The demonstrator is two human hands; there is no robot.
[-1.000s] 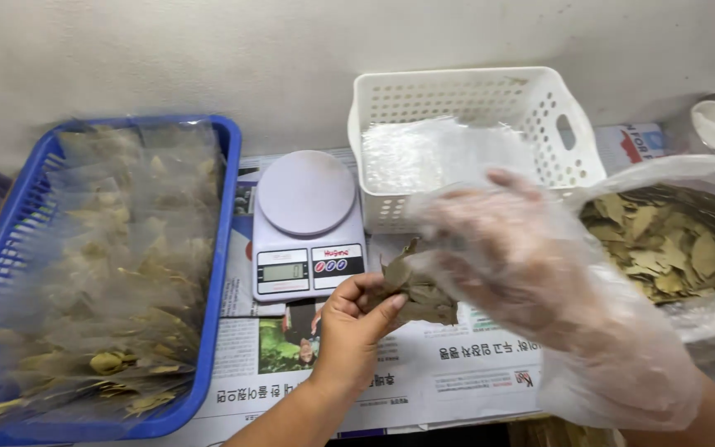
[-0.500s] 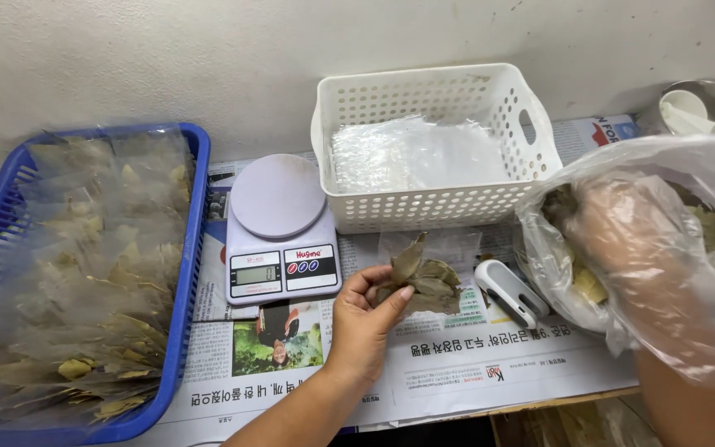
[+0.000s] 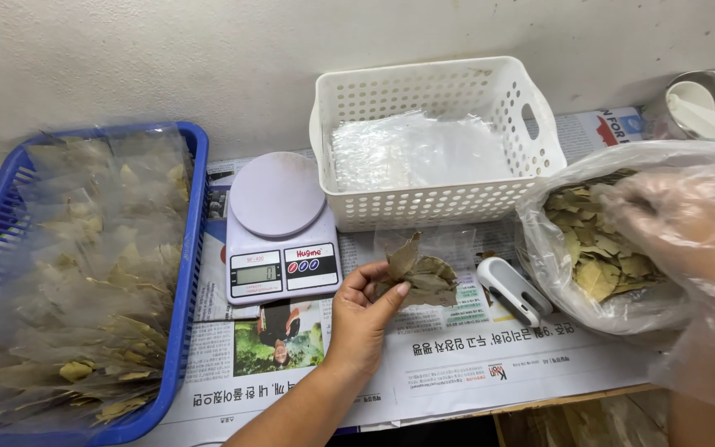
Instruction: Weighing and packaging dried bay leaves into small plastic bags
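Small clear bag of dried leaves (image 3: 418, 273) sits in the left hand (image 3: 363, 319), bare, fingers (image 3: 394, 295) pinched on its lower edge, held just above the newspaper (image 3: 457, 364) in front of the scale and the white basket. Bag looks partly filled, top unsealed as far as I can tell.

Right hand (image 3: 688, 223), in a loose clear plastic glove, is down in the big plastic sack of loose leaves (image 3: 602, 257) at the right; glove and sack blur the fingers, cannot tell if they are clenched on leaves or released.

Progress, judged: many bags done, one in hand not weighed or closed, plenty of leaves left in the sack, empty bags left too.

Counts:
- one kitchen scale (image 3: 279, 228), round platter bare, left of the held bag
- one white basket (image 3: 436, 136) behind, a stack of empty clear bags (image 3: 411, 153) inside, number not countable
- one blue basket (image 3: 184, 273) at far left, piled with filled leaf bags (image 3: 84, 273), too many and overlapping to count
- one small white handheld sealer (image 3: 513, 290), I think, lying on the newspaper between held bag and sack
- metal bowl with white scoops (image 3: 713, 103) at far right corner, partly cut off

Newspaper covers the tabletop; wall right behind.
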